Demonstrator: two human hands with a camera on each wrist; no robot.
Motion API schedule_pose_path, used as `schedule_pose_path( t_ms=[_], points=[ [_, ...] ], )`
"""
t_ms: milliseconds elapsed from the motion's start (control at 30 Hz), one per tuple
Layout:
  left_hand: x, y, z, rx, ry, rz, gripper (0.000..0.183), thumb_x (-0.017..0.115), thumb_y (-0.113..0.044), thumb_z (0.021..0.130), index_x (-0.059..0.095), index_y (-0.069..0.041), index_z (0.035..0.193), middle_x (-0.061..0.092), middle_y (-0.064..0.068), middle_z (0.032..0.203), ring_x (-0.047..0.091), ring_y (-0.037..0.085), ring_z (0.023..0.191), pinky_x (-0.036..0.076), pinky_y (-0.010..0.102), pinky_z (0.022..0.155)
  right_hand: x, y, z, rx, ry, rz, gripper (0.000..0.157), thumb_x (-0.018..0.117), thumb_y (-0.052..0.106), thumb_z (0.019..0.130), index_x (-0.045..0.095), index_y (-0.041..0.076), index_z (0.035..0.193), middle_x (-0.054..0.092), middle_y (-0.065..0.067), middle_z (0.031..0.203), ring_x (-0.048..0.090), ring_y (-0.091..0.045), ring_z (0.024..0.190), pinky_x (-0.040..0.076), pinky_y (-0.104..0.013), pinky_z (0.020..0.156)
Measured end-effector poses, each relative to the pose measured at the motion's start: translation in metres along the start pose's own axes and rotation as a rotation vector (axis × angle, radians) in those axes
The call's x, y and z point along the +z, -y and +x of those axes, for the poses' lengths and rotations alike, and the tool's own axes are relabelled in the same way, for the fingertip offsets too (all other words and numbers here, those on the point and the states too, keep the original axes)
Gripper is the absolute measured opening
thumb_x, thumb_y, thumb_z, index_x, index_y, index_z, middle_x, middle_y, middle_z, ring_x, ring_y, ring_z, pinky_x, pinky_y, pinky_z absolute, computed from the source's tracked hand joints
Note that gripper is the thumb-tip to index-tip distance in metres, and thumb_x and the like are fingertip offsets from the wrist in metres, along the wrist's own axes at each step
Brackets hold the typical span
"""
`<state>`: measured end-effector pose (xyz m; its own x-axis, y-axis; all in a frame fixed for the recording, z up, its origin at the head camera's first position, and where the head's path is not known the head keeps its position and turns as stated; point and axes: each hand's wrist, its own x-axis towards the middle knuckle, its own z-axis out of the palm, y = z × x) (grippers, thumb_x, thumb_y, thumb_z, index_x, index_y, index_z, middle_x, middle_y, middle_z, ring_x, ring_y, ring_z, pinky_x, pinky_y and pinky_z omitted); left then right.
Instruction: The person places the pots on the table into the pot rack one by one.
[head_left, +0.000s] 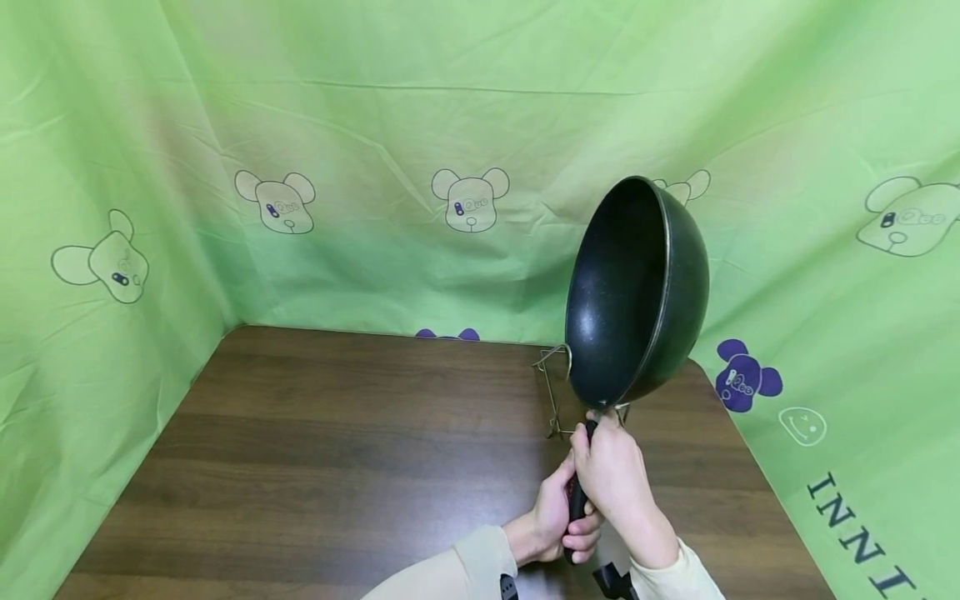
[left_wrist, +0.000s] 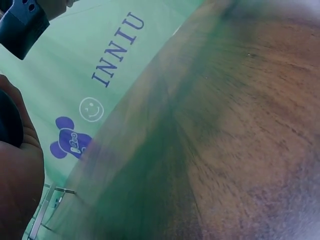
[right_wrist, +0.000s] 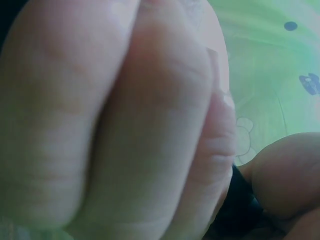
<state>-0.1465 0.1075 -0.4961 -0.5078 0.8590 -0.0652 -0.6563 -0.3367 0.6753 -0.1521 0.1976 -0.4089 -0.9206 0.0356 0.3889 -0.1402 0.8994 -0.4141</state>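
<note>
In the head view a dark, deep frying pan (head_left: 618, 300) is held up in the air, tilted on its side with its hollow facing left. Its black handle (head_left: 576, 497) points down toward the viewer. My left hand (head_left: 553, 515) grips the lower end of the handle. Closer to the pan, my right hand (head_left: 613, 467) holds the upper part of the same handle. Behind the pan a thin metal wire rack (head_left: 553, 392) stands on the table, partly hidden by pan and hand. Curled fingers (right_wrist: 145, 120) of the right hand fill most of the right wrist view.
The brown wooden table (head_left: 337, 450) spreads out to the left of the hands. A green printed curtain (head_left: 360, 133) hangs along its back and both sides. A black strap piece (head_left: 613, 581) shows by the right sleeve.
</note>
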Motion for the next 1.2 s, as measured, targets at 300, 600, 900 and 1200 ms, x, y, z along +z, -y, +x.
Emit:
schedule_pose_path(
  t_ms=[300, 600, 900, 1200],
  points=[
    [-0.002, 0.001, -0.001, -0.001, -0.018, -0.010, 0.070, 0.024, -0.087, 0.088, 0.036, -0.023, 0.060, 0.029, -0.012, 0.041, 0.025, 0.003, 0.031, 0.029, 0.022, 0.032, 0.004, 0.000, 0.002, -0.033, -0.005, -0.006, 0.024, 0.059, 0.003, 0.092, 0.056, -0.015, 0.108, 0.065, -0.030, 0.096, 0.066, -0.049, 0.075, 0.053, -0.059, 0.063],
    [-0.007, 0.004, 0.000, 0.020, -0.040, -0.006, 0.071, 0.022, -0.086, 0.089, 0.034, -0.023, 0.059, 0.027, -0.011, 0.041, 0.022, 0.005, 0.031, 0.027, 0.023, 0.032, 0.009, -0.001, 0.003, -0.033, 0.026, 0.013, 0.027, 0.066, 0.004, 0.085, 0.056, -0.010, 0.106, 0.065, -0.026, 0.097, 0.067, -0.046, 0.075, 0.052, -0.059, 0.063],
    [-0.012, 0.009, -0.001, 0.016, -0.090, -0.022, 0.071, 0.022, -0.087, 0.088, 0.035, -0.024, 0.057, 0.026, -0.012, 0.041, 0.021, 0.005, 0.031, 0.025, 0.023, 0.032, 0.012, -0.001, 0.005, -0.032, 0.076, 0.033, 0.027, 0.065, 0.003, 0.083, 0.055, -0.007, 0.105, 0.066, -0.023, 0.090, 0.066, -0.042, 0.072, 0.051, -0.056, 0.061],
    [-0.011, 0.014, -0.003, 0.017, -0.135, -0.074, 0.070, 0.025, -0.087, 0.087, 0.034, -0.024, 0.058, 0.025, -0.011, 0.042, 0.022, 0.003, 0.032, 0.027, 0.022, 0.031, 0.018, -0.002, 0.002, -0.017, 0.124, 0.028, 0.020, 0.063, 0.003, 0.086, 0.053, -0.004, 0.101, 0.059, -0.014, 0.073, 0.061, -0.033, 0.063, 0.049, -0.050, 0.055]
  ],
)
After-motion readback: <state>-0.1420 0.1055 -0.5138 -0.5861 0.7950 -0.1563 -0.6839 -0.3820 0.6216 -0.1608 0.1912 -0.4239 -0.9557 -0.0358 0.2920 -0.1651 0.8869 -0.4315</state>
